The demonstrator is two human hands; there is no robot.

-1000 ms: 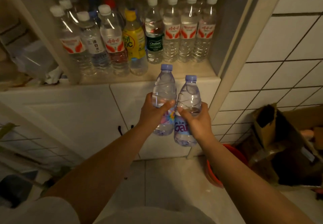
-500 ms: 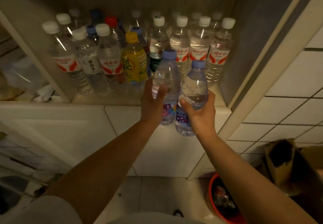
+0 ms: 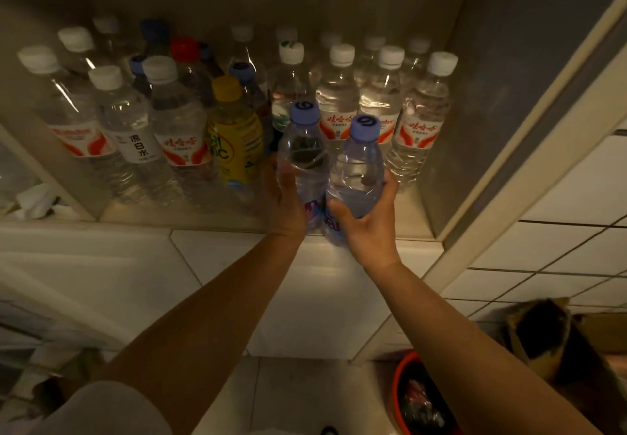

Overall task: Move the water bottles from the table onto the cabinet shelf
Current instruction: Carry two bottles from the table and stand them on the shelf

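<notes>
Each hand grasps one bottle, fingers curled round the body. The left hand (image 3: 286, 204) holds the left bottle (image 3: 303, 163); the right hand (image 3: 368, 227) holds the right bottle (image 3: 356, 176). The two bottles stand side by side, touching or nearly so, long axes near upright with lilac caps toward 12 o'clock and leaning slightly away from the camera. Their bases sit at the shelf (image 3: 410, 214) front lip; whether either base already rests on the shelf cannot be told, as the hands cover that zone. The governing relation: free shelf surface lies at 12 o'clock from both grips, a narrow strip between the lip and the front row of stocked bottles (image 3: 417, 129). The red-labelled stock stands directly behind the held pair, and a yellow bottle (image 3: 234, 139) stands just beside the left bottle at 9 o'clock. Neither hand is clearly nearer the strip. Judgement: the next move is a short push toward 12 o'clock and a set-down, keeping both axes upright; clearance is tight, and contact with the front row could topple stock. The cabinet side wall (image 3: 481, 95) bounds the bay at 3 o'clock. Below the shelf are white cabinet doors (image 3: 101, 282); white wall tile (image 3: 559, 237) lies at 3 o'clock; a red bucket (image 3: 398, 383) and a cardboard box (image 3: 543, 333) stand on the floor at 5 o'clock. Lighting is dim.
</notes>
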